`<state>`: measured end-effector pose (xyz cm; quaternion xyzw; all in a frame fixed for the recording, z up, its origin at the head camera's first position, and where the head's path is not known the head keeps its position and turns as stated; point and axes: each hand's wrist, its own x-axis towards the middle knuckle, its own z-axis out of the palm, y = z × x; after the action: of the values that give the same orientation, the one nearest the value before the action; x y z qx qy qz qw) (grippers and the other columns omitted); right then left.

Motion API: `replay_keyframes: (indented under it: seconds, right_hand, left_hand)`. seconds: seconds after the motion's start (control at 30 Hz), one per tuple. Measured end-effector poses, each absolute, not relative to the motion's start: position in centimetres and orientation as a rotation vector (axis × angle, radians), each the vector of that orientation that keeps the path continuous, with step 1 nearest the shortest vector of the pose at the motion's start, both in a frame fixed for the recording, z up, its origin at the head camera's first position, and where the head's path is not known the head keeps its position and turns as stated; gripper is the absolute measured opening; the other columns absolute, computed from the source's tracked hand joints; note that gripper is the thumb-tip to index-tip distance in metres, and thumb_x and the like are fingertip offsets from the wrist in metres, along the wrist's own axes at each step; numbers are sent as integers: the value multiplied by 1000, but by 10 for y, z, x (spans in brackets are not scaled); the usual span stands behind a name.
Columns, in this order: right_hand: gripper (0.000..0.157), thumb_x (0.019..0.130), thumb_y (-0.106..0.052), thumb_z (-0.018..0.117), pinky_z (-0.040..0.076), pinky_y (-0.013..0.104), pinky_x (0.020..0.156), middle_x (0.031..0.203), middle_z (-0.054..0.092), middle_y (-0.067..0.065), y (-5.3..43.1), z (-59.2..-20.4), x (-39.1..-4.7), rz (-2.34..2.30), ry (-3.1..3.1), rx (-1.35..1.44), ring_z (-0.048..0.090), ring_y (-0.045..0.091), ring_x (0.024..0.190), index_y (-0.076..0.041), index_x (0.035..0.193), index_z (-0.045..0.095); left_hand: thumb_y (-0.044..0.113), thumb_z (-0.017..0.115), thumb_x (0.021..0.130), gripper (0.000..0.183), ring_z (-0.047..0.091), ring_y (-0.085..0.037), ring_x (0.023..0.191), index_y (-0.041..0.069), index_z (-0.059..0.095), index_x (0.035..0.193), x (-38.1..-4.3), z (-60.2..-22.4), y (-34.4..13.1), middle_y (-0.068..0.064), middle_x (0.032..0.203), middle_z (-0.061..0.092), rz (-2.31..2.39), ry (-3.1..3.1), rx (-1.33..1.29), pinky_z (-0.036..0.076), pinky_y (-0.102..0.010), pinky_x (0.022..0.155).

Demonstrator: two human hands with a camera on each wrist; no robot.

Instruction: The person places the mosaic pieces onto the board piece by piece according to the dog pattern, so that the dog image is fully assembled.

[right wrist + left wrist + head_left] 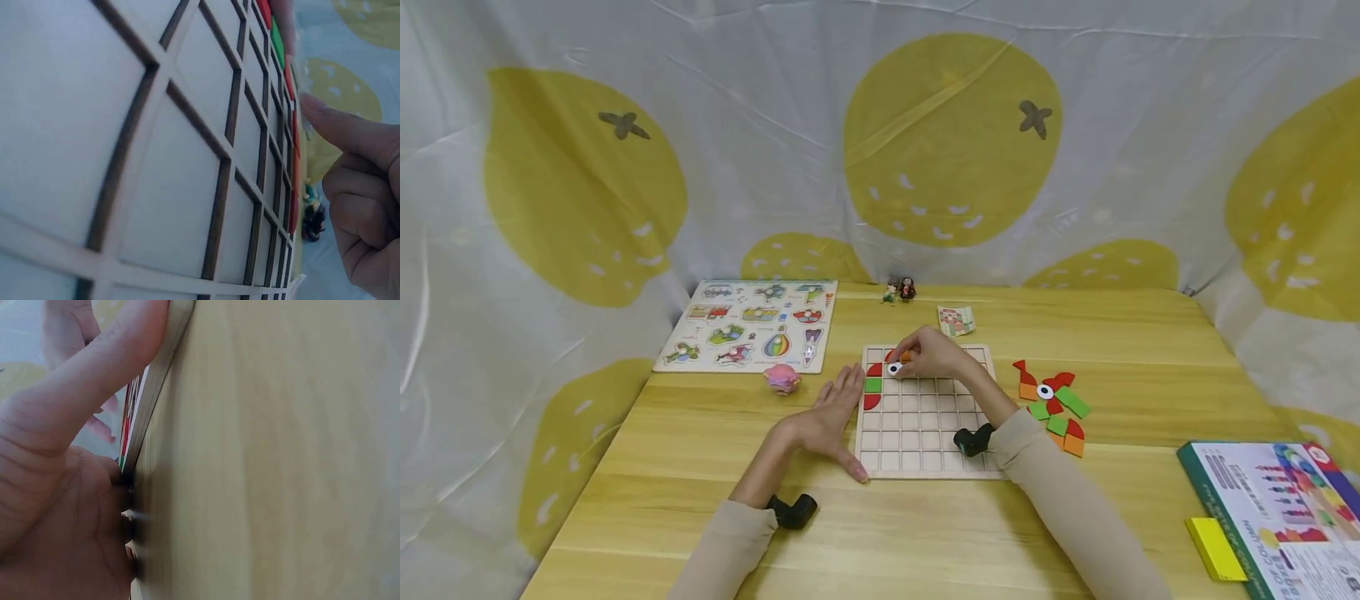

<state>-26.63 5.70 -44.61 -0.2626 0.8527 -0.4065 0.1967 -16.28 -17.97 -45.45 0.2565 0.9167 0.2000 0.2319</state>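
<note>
A wooden grid board [898, 462] lies on the table, its square cells framed by thin strips. Along its upper left sit red pieces [872, 402], a green square [872, 385] and an orange piece [905, 357]. My right hand [931, 353] reaches over the top rows and pinches a white round eye piece [894, 368] with a black dot. In the right wrist view that hand's thumb [325, 112] points at the board's far edge, its other fingers curled. My left hand [829, 417] lies with fingers spread along the left edge, thumb [125, 344] against the board's side.
Loose red, green and orange pieces [1072, 402] lie right of the board. Around it are a vehicle puzzle [752, 337], a pink toy [782, 379], two figurines [907, 288], a picture card [956, 321], a box [1277, 517] and a yellow block [1216, 550].
</note>
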Motion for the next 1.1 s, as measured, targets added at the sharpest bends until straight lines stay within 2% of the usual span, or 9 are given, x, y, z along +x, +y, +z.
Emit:
replay_keyframes:
  seconds: [0.07, 0.2, 0.37, 0.47, 0.6, 0.77, 1.0, 1.1]
  right_hand:
    - [18, 81, -13, 78, 30, 22, 50, 58, 46, -2, 55, -448, -268, -1121, 2392, -744, 33, 11, 51, -11, 99, 77]
    - [22, 80, -11, 78, 29, 23, 49, 69, 62, 5, 55, -449, -268, -1152, 2395, -728, 33, 12, 49, -12, 101, 77]
    - [18, 73, -18, 85, 34, 23, 50, 88, 74, 4, 51, -450, -266, -1134, 2504, -649, 39, 11, 54, -14, 90, 79]
    - [16, 71, -20, 86, 38, 22, 55, 91, 75, 2, 47, -450, -265, -1104, 2550, -604, 47, 11, 64, -14, 85, 80]
    - [17, 73, -15, 85, 39, 22, 61, 96, 75, 3, 43, -447, -264, -1110, 2534, -599, 50, 13, 73, -13, 88, 80]
    - [19, 73, -13, 84, 36, 22, 57, 96, 75, 4, 44, -447, -264, -1124, 2501, -587, 46, 13, 68, -13, 91, 79]
    - [18, 74, -12, 83, 39, 21, 59, 99, 75, 6, 42, -448, -262, -1155, 2469, -584, 50, 11, 72, -11, 92, 79]
    - [21, 76, -11, 81, 36, 22, 56, 106, 75, 6, 49, -448, -263, -1182, 2432, -597, 45, 11, 63, -12, 98, 78]
  left_hand:
    - [60, 85, 55, 152, -22, -33, 148, 4, -17, 152, -163, -455, -179, -16, 159, -23, 548, 2517, 708, -7, -53, 122]
    - [59, 86, 55, 152, -22, -32, 148, 5, -18, 151, -163, -454, -178, -16, 159, -24, 549, 2514, 692, -8, -52, 122]
    - [58, 87, 55, 152, -22, -33, 148, 4, -17, 152, -163, -453, -179, -16, 159, -23, 564, 2511, 684, -6, -53, 122]
    - [58, 87, 55, 152, -22, -33, 148, 4, -17, 152, -163, -452, -179, -16, 160, -23, 564, 2509, 682, -7, -53, 122]
    - [59, 86, 54, 152, -22, -31, 148, 6, -17, 152, -164, -451, -178, -14, 160, -23, 545, 2508, 671, -8, -52, 122]
    - [59, 86, 56, 151, -22, -32, 148, 5, -17, 152, -165, -452, -176, -15, 160, -22, 551, 2492, 688, -8, -53, 122]
    - [59, 86, 55, 152, -22, -31, 148, 5, -19, 152, -165, -454, -177, -15, 160, -24, 533, 2504, 675, -7, -53, 122]
    - [60, 86, 55, 152, -23, -31, 148, 6, -19, 152, -165, -455, -177, -14, 160, -24, 535, 2507, 678, -7, -52, 122]
